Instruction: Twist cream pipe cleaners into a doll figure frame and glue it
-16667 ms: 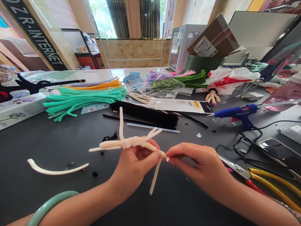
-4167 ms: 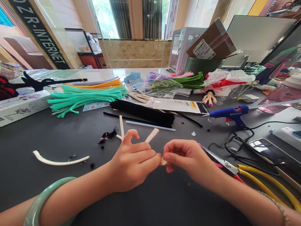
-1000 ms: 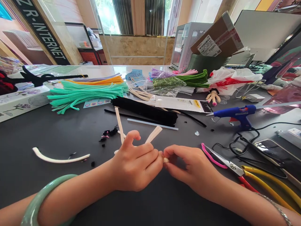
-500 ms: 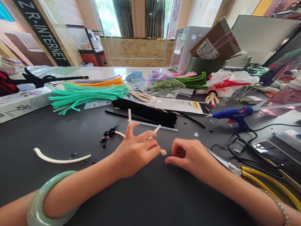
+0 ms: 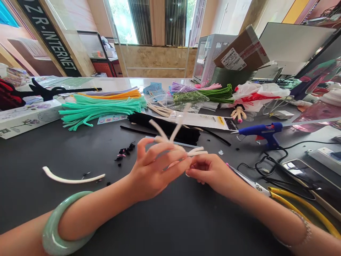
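I could bend the cream fuzzy-stem piece out of shape here: its stems splay several ways, so a hard squeeze or a brush from the other fingers might do it. My left hand grips it over the surface with half-curled fingers, back of the hand up. My right hand angles inward, fingertips drawn together beside the left's; whether they pinch anything, I can't tell.
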`<action>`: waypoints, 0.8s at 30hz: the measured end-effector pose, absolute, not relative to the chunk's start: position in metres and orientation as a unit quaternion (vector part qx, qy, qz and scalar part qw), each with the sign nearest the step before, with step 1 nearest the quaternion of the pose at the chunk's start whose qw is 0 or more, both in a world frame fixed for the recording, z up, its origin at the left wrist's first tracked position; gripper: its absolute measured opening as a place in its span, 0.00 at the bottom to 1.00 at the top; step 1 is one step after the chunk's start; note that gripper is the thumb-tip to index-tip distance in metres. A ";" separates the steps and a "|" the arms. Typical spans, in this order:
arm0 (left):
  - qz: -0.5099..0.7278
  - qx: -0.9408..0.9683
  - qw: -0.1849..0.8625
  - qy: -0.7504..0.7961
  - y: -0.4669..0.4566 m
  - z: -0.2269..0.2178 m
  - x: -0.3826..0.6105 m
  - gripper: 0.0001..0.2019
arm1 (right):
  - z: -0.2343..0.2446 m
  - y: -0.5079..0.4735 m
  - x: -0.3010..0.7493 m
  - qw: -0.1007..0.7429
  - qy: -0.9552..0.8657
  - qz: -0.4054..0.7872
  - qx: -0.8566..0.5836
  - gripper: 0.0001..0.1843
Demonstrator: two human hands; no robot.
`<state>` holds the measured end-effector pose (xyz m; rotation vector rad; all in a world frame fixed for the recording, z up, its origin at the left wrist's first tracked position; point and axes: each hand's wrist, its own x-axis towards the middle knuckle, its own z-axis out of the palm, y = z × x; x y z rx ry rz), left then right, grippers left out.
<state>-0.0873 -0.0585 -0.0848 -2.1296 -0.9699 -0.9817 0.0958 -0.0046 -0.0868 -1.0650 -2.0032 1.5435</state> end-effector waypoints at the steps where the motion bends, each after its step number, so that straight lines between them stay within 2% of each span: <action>1: -0.381 -0.790 0.305 -0.371 -0.058 -0.084 -0.088 0.12 | -0.086 -0.003 0.097 0.201 -0.700 0.568 -0.384 0.06; 5: -0.409 -0.771 0.271 -0.406 -0.056 -0.083 -0.090 0.15 | -0.086 0.000 0.098 0.215 -0.691 0.574 -0.383 0.05; 13: -0.438 -0.715 0.153 -0.523 -0.055 -0.083 -0.090 0.05 | -0.094 0.000 0.097 0.201 -0.759 0.480 -0.393 0.04; 24: -0.398 -0.708 0.055 -0.581 -0.054 -0.084 -0.090 0.06 | -0.095 -0.004 0.092 0.189 -0.779 0.428 -0.417 0.05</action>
